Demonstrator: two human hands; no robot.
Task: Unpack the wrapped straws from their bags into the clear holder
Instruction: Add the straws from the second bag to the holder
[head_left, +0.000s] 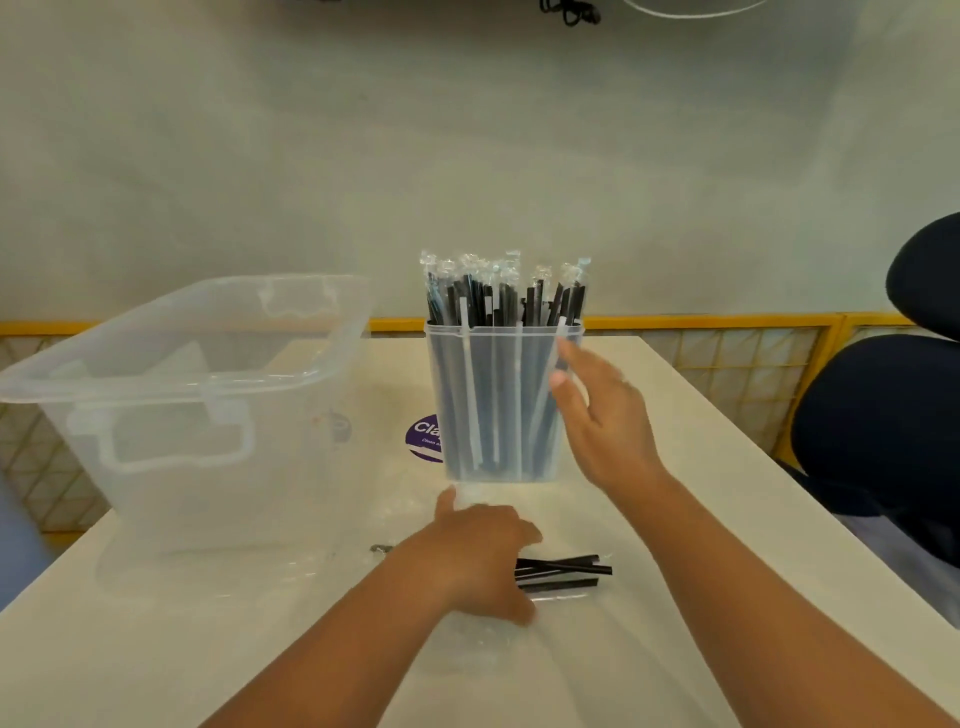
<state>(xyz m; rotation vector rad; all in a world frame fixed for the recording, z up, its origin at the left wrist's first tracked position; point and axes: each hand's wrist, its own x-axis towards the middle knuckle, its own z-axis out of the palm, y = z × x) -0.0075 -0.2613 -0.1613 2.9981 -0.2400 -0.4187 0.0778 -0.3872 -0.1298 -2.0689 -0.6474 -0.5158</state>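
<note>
- Left hand (478, 556): fingers curled round loose straws (563, 571) on surface (701, 519).
- Right hand (602, 415): fingers straight, empty, at clear holder (488, 405) right wall.
- Purple sticker (423, 436) reads "Cla", rest hidden.

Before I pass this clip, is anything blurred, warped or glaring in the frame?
Head view: motion smears the right hand beside the holder; the left hand over the straws is sharper. Head view: light is flat, shadows faint, no harsh glare; the wide lens splays the table edges; the bag barely shows.
</note>
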